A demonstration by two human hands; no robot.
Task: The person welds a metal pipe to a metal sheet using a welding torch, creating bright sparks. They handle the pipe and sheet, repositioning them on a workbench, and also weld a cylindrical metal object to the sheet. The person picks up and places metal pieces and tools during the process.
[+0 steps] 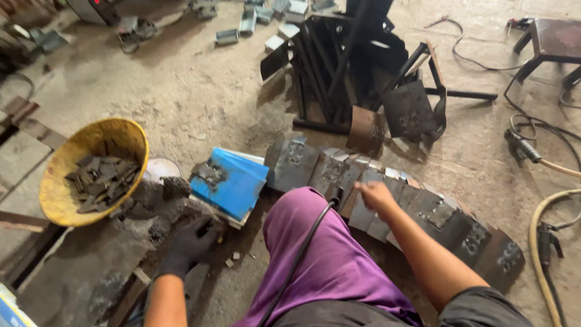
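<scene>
A yellow bowl [91, 166] is sitting on the concrete floor [193, 91] at the left, holding small dark metal pieces [100, 183]. Black steel frames [345, 66] are standing piled at the top centre. A beige hose [544, 242] is curving along the right edge, and a dark stool [554, 42] is standing at the top right.

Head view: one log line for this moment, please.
left hand: gloved, on floor debris | right hand: bare, touching row of metal plates | yellow bowl: holds metal pieces
</scene>
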